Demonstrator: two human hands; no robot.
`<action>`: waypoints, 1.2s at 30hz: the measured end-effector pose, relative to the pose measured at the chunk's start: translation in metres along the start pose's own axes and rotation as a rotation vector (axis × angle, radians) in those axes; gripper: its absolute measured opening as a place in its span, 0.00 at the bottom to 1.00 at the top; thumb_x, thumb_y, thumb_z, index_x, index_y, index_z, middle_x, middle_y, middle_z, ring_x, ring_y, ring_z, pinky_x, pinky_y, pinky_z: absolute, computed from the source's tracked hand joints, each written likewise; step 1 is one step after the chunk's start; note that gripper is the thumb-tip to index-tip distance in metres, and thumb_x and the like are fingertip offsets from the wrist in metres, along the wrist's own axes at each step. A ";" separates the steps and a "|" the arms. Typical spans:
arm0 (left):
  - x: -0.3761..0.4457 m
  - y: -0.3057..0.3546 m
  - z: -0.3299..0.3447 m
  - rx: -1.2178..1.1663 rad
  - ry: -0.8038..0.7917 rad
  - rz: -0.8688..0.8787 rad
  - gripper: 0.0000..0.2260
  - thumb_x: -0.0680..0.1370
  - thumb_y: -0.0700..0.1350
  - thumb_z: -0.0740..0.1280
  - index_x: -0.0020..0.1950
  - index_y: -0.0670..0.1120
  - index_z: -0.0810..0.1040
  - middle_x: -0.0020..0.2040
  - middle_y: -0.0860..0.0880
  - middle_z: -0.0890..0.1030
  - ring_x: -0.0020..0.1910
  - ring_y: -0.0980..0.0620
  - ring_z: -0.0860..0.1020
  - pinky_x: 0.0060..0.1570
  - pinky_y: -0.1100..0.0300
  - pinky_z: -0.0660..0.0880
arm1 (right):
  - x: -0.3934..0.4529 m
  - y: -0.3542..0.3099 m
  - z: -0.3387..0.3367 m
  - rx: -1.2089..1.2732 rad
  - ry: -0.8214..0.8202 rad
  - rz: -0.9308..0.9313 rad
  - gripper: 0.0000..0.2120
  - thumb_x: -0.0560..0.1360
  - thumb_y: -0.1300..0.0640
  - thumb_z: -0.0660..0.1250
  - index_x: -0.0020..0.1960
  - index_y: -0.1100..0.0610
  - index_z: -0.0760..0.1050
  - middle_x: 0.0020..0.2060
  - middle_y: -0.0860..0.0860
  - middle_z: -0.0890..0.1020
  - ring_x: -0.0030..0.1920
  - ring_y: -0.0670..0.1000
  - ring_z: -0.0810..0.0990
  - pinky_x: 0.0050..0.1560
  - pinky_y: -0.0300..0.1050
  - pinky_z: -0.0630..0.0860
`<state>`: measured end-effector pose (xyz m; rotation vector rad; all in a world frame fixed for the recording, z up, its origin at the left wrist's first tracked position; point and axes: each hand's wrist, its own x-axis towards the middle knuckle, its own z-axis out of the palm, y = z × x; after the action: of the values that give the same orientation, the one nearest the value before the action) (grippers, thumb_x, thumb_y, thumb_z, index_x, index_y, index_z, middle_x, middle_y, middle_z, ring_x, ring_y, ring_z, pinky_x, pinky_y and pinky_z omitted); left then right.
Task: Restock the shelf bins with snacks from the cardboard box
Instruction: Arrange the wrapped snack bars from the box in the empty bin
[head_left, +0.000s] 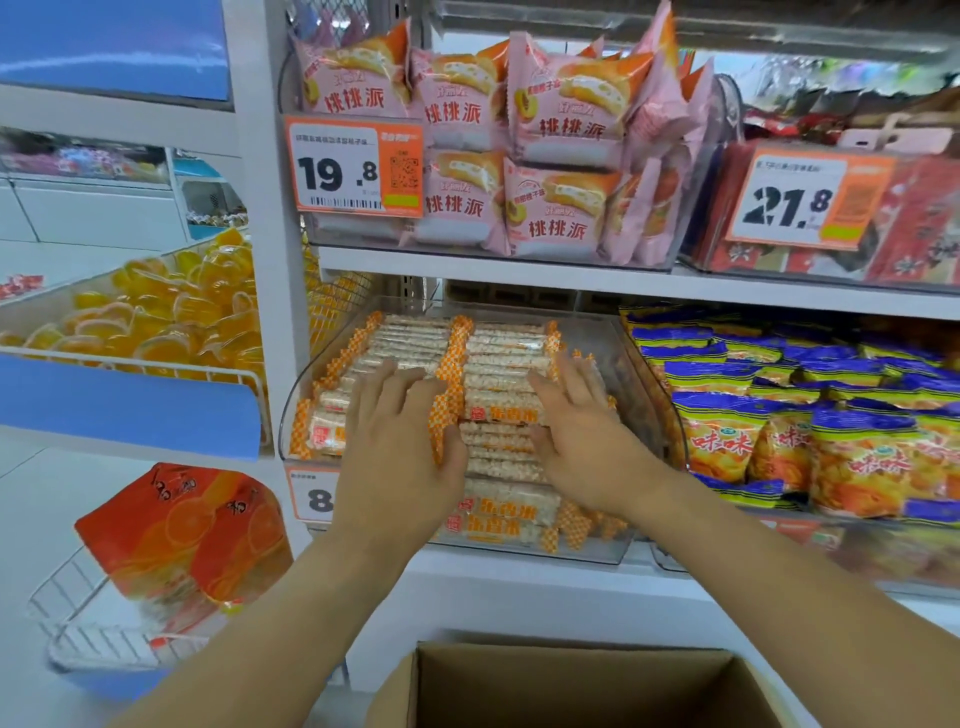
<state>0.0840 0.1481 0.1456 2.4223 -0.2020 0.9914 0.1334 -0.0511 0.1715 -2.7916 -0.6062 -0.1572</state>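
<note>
A clear plastic bin (644, 415) is sitting on the middle shelf of a white store rack, and everything here is placed relative to it. Inside the bin, rows of long rice-cracker packets (498, 364) with orange checkered ends are lying flat, stacked in layers from the back wall to the front lip. The person's left hand (395, 441) is resting palm down on the packets toward the bin's left half, fingers straight and spread, thumb lying against an orange checkered seam. The right hand (582, 431) is pressing flat on the packets toward the bin's right half, fingers extended and relaxed, gripping nothing. Both forearms are reaching up to the bin from below.

Directly below the bin, at the bottom edge of the view, an open cardboard box (571, 680) is showing its brown inner walls; its contents cannot be made out. Above the bin, pink peach-pie packets (566, 156) are filling an upper bin beside a price tag (356, 166) reading 19.8. Right of the bin, blue and orange snack bags (810, 415) are piled up. Left of the bin, orange jelly cups (171, 312) are heaped in a wire-fronted tray.
</note>
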 end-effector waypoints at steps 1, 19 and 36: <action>0.000 0.005 0.002 -0.034 0.005 0.044 0.19 0.76 0.50 0.59 0.61 0.42 0.79 0.61 0.45 0.78 0.71 0.42 0.67 0.73 0.42 0.64 | -0.003 -0.002 0.000 -0.012 -0.020 0.036 0.30 0.85 0.53 0.56 0.82 0.56 0.47 0.81 0.58 0.38 0.80 0.60 0.34 0.79 0.55 0.41; -0.017 0.015 0.028 0.119 -0.270 0.151 0.21 0.81 0.57 0.52 0.62 0.51 0.81 0.64 0.53 0.80 0.77 0.46 0.64 0.76 0.42 0.40 | -0.001 0.003 0.005 -0.070 -0.383 0.327 0.43 0.81 0.33 0.41 0.79 0.64 0.33 0.79 0.62 0.34 0.79 0.62 0.32 0.79 0.58 0.38; -0.012 0.001 0.022 0.133 -0.162 -0.006 0.24 0.78 0.59 0.52 0.66 0.51 0.78 0.74 0.46 0.71 0.79 0.43 0.59 0.76 0.37 0.44 | 0.072 0.028 -0.010 0.030 -0.222 0.255 0.48 0.74 0.25 0.56 0.81 0.45 0.37 0.81 0.55 0.41 0.80 0.61 0.38 0.78 0.59 0.47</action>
<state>0.0888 0.1351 0.1248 2.6252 -0.1905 0.8304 0.2094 -0.0505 0.1863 -2.8454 -0.2908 0.2137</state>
